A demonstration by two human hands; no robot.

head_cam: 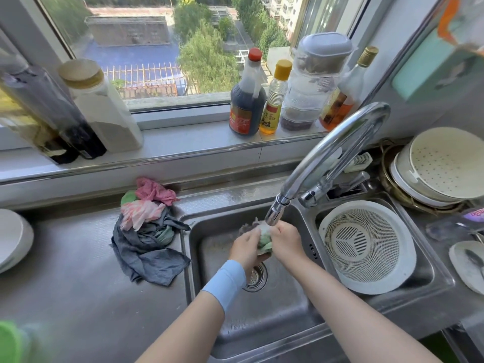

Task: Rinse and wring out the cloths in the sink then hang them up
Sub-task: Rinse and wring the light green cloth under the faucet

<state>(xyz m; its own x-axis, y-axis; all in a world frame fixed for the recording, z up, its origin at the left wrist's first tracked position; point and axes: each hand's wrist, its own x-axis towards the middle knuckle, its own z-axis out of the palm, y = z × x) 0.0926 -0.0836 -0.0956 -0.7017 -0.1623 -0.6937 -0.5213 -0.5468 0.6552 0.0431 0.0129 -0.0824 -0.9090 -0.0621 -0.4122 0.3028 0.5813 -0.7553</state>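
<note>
A bunched green and white cloth (264, 241) is held over the left sink basin (264, 310), right under the tap spout (275, 212). My left hand (246, 247) grips its left side and my right hand (286, 241) grips its right side, fingers curled round it. Part of the cloth is hidden between the hands. A pile of other cloths lies on the steel counter left of the sink: a pink cloth (154, 191), a pale pink and white cloth (140, 213) and a dark grey cloth (149, 255).
A white colander (366, 247) fills the right basin. Stacked bowls (442, 166) stand at the far right. Bottles (247, 95) and jars line the windowsill behind. A white plate (13, 237) sits at the left edge. The drain (255, 277) lies under my left wrist.
</note>
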